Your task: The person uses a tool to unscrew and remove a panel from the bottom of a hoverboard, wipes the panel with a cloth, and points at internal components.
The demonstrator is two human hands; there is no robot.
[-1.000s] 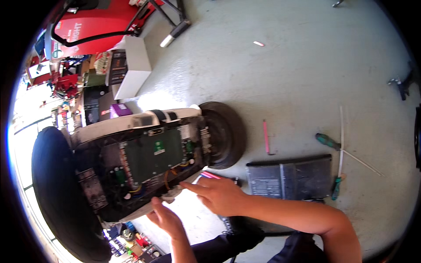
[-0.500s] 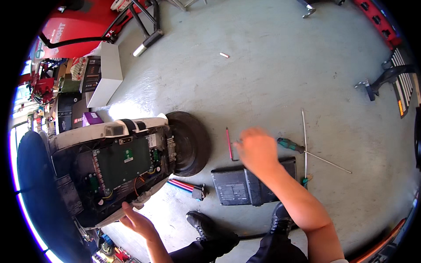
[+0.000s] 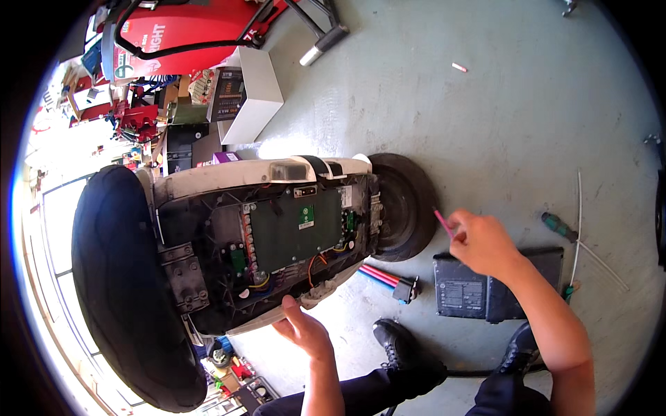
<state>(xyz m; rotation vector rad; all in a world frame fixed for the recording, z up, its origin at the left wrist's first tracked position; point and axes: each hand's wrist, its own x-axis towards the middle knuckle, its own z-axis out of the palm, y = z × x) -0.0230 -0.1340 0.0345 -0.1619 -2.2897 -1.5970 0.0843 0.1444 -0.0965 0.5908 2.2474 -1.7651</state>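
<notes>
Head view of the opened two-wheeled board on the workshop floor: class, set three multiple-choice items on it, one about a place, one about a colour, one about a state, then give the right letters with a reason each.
1. Where does the dark flat pack lie?
A. on the floor under the right forearm
B. on top of the board
C. on the white cabinet

2. What colour is the thin tool in the right hand?
A. yellow
B. pink
C. black

3. In what state is the board's underside?
A. closed by a cover
B. wrapped in plastic
C. open, with circuit board and wires showing

Answers:
1 A, the pack rests on the grey floor right of the small wheel.
2 B, a pink tip sticks out of the fist.
3 C, the green circuit board is bare, with the left hand at the shell's lower edge.
</notes>
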